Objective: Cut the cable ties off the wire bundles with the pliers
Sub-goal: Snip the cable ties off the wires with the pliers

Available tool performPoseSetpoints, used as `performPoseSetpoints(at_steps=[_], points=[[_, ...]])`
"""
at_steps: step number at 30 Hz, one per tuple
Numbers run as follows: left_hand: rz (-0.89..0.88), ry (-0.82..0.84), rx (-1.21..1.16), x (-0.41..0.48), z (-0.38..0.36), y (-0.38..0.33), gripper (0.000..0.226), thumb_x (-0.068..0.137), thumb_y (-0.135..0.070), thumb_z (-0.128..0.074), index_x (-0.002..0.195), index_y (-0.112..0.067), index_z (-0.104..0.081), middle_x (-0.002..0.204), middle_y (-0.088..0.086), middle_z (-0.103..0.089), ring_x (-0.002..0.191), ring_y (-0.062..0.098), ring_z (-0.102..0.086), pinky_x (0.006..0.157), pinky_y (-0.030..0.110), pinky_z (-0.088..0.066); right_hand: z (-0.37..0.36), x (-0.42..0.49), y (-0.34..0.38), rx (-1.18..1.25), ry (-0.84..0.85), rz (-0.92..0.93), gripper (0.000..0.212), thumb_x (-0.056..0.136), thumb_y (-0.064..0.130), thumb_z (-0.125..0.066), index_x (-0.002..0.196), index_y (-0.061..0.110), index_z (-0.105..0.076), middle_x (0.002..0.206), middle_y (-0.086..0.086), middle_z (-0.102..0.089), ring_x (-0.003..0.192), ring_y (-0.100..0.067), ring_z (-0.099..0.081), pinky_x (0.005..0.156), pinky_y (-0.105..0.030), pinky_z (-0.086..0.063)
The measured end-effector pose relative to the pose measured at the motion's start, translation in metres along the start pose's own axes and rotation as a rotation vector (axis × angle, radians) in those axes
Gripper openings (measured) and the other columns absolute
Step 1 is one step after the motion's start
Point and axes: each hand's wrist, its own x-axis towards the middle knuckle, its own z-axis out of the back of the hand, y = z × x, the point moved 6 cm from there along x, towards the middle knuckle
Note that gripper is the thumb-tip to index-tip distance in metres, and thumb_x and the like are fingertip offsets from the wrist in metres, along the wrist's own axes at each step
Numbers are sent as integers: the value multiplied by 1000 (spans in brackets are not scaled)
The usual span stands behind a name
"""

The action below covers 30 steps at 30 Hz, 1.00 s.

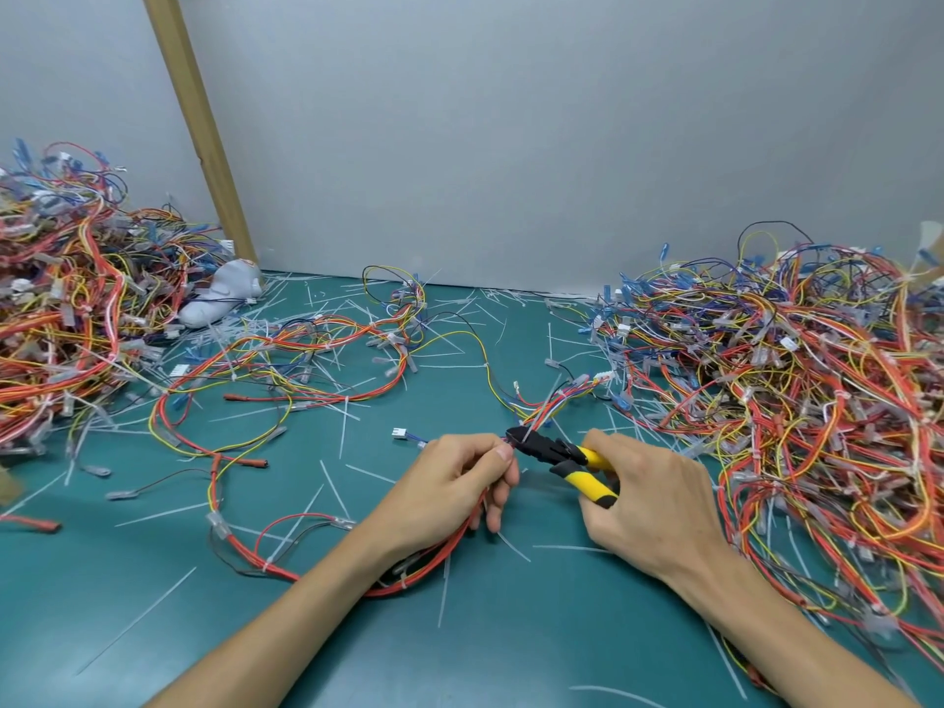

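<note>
Right now, in the head view, the left hand [454,482] curls its fingers round a wire bundle [443,551] and pinches it near the top. The right hand [649,503] grips the yellow handles of the pliers [562,456]. The black nose of the pliers touches the bundle just beside the left hand's fingertips. I think a cable tie sits there, but it is too small and blurry to be sure. The bundle lies in the middle of the green table [153,631], close to the person, and loops away under the left arm.

The wires look thin, light and bendy. They will flop and slide if nobody holds them. So I think the best place to hold is right next to the tie, as the left hand does. That keeps the spot from wiggling. A tie like this is thin, hard plastic. It should snap with a small squeeze and may jump away. The wires have soft skins, so the nose should bite only the tie, not the wires, and keep off the fingers.

Many cut ties [334,490] lie on the table. A right pile [792,375] of wires sits on one side and a left pile [61,309] on the other.
</note>
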Motion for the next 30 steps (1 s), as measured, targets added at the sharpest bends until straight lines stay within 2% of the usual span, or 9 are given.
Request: performPoseSetpoints(at_steps=[6, 11, 14, 18, 20, 23, 27, 30], points=[[1, 0, -3, 1, 1, 0, 33, 104, -18, -39, 77, -11, -57, 61, -2, -54, 50, 18, -58, 45, 22, -39, 2, 1, 4, 7, -41, 52, 19, 68, 33, -62, 79, 23, -52, 65, 8, -45, 58, -21, -45, 52, -27, -25], [7, 4, -7, 1, 0, 2, 33, 104, -19, -39, 77, -12, -57, 61, -3, -54, 51, 18, -58, 46, 23, -39, 0, 0, 0, 16, -20, -4, 20, 68, 34, -62, 71, 23, -45, 56, 4, -47, 51, -25, -45, 44, -27, -25], [11, 4, -21, 1, 1, 2, 33, 104, -19, -39, 77, -11, -57, 61, -3, -54, 50, 18, -57, 45, 22, -39, 0, 0, 2, 6, -36, 15, 18, 67, 33, -62, 76, 25, -49, 61, 5, -48, 54, -23, -46, 46, -27, -24], [43, 29, -79, 3, 3, 2, 33, 104, -17, -37, 76, -10, -54, 59, -4, -52, 47, 16, -55, 44, 21, -38, -3, 2, 1, 28, -38, 40, 28, 66, 27, -62, 93, 20, -58, 77, 6, -52, 69, -24, -50, 60, -34, -41], [66, 56, -109, 2, 3, 3, 33, 105, -17, -36, 76, -10, -51, 58, -4, -50, 45, 15, -53, 43, 20, -37, -3, 2, 1, 32, -38, 44, 30, 66, 26, -57, 95, 19, -60, 79, 5, -53, 72, -25, -50, 63, -36, -43], [108, 89, -135, 2, 2, 4, 33, 105, -18, -35, 75, -12, -48, 57, -5, -48, 42, 14, -50, 43, 18, -35, -2, 3, 2, 25, -44, 58, 24, 66, 24, -56, 89, 20, -59, 74, 6, -52, 69, -24, -50, 59, -34, -41], [153, 117, -231, 3, 2, 8, 34, 104, -22, -38, 72, -15, -47, 57, -4, -44, 41, 14, -44, 43, 20, -33, 2, 2, 1, 16, -58, 62, 14, 66, 26, -62, 77, 21, -54, 62, 6, -46, 59, -23, -45, 51, -29, -29], [179, 150, -360, 3, 2, 8, 29, 93, -29, -46, 66, -18, -49, 57, -3, -41, 44, 14, -36, 42, 20, -31, 5, 3, 2, 2, -87, 65, 14, 64, 26, -61, 74, 21, -53, 59, 6, -44, 56, -22, -43, 50, -27, -25]])
